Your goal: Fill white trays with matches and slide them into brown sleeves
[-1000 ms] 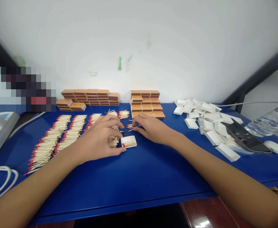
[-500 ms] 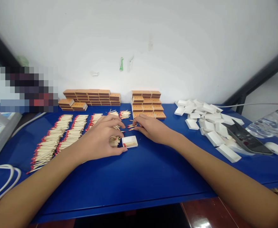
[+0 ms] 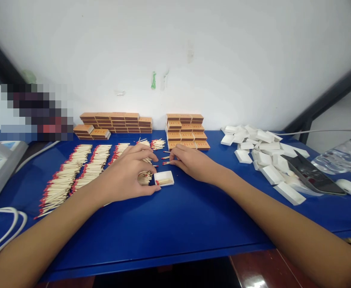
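Observation:
A small white matchbox tray point(image 3: 168, 176) lies on the blue table with several red-headed matches point(image 3: 164, 182) along its near side. My left hand point(image 3: 127, 170) curves around the tray's left end, thumb at the near corner and a fingertip at the far one. Just beyond the tray, my right hand point(image 3: 190, 162) has thumb and forefinger pinched on the stick ends of a few matches point(image 3: 166, 163), heads pointing left. Partly hidden behind my left hand is a match pile point(image 3: 145, 178). Two long rows of matches point(image 3: 58, 180) spread to its left.
Closed matchboxes stand stacked against the wall, in a left stack point(image 3: 115, 122) and a right stack point(image 3: 187, 134). White empty trays point(image 3: 265, 148) lie heaped at right, beside a dark phone point(image 3: 313, 174), a white mouse point(image 3: 349, 187) and a plastic bottle point(image 3: 340, 154). A white cable point(image 3: 7, 224) loops at left.
My right hand has shifted very slightly to the right, with its fingertips at the ends of the matches. My left hand and the tray have stayed where they were.

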The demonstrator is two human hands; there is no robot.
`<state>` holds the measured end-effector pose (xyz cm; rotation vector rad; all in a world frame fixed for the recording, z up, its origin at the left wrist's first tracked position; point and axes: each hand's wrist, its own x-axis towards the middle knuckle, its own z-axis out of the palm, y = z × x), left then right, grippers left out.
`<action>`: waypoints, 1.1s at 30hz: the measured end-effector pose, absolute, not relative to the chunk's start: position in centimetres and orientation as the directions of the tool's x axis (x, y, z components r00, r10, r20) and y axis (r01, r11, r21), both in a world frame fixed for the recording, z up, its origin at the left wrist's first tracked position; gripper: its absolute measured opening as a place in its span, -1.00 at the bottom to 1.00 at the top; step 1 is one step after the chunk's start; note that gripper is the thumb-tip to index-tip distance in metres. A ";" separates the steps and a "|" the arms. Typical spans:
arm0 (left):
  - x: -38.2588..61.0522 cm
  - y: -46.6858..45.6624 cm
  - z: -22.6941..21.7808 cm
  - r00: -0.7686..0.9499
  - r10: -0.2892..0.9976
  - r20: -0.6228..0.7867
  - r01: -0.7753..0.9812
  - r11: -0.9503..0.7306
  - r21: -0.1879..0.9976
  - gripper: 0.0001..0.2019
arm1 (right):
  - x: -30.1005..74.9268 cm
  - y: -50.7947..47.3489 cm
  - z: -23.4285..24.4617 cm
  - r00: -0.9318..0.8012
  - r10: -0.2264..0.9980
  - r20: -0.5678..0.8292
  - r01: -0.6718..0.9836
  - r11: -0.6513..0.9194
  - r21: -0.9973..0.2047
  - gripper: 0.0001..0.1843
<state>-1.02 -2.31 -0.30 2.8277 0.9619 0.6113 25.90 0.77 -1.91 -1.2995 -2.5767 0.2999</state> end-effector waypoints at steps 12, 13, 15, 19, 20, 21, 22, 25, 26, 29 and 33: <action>-0.9 -2.4 -0.2 0.719 0.617 0.319 0.576 -0.787 0.223 -0.75 | 26.3 0.8 -1.6 -0.586 0.800 0.128 0.736 0.592 -0.328 -0.86; -0.9 -2.4 -0.1 0.719 0.618 0.317 0.577 -0.786 0.223 -0.75 | 26.2 0.7 -1.5 -0.591 0.796 0.127 0.727 0.595 -0.343 -0.87; -0.9 -2.4 -0.1 0.718 0.619 0.317 0.578 -0.785 0.225 -0.75 | 26.1 0.5 -1.4 -0.600 0.790 0.126 0.713 0.599 -0.365 -0.88; -0.9 -2.4 -0.1 0.718 0.619 0.319 0.577 -0.785 0.226 -0.75 | 26.0 0.5 -1.7 -0.613 0.776 0.145 0.686 0.615 -0.389 -0.94; -0.9 -2.4 -0.1 0.718 0.619 0.318 0.576 -0.785 0.226 -0.75 | 26.1 0.6 -1.8 -0.617 0.772 0.153 0.679 0.621 -0.393 -0.96; -0.9 -2.4 -0.1 0.719 0.619 0.316 0.576 -0.785 0.228 -0.75 | 26.2 0.7 -1.9 -0.621 0.767 0.161 0.671 0.627 -0.396 -0.97; -0.9 -2.4 -0.1 0.718 0.621 0.315 0.576 -0.784 0.231 -0.75 | 26.3 0.8 -1.9 -0.624 0.763 0.168 0.665 0.631 -0.399 -0.96; -0.9 -2.4 -0.1 0.714 0.626 0.315 0.577 -0.780 0.243 -0.76 | 26.4 0.9 -2.0 -0.623 0.764 0.168 0.657 0.628 -0.417 -0.92; -0.9 -2.4 0.0 0.712 0.627 0.316 0.577 -0.779 0.247 -0.76 | 26.3 0.9 -2.0 -0.620 0.767 0.162 0.660 0.622 -0.421 -0.90; -0.9 -2.5 0.0 0.710 0.630 0.316 0.574 -0.777 0.258 -0.77 | 26.1 0.8 -1.8 -0.609 0.781 0.142 0.675 0.604 -0.423 -0.90; -0.9 -2.5 0.0 0.707 0.629 0.322 0.572 -0.777 0.262 -0.76 | 26.0 0.7 -1.7 -0.593 0.797 0.109 0.692 0.575 -0.436 -0.89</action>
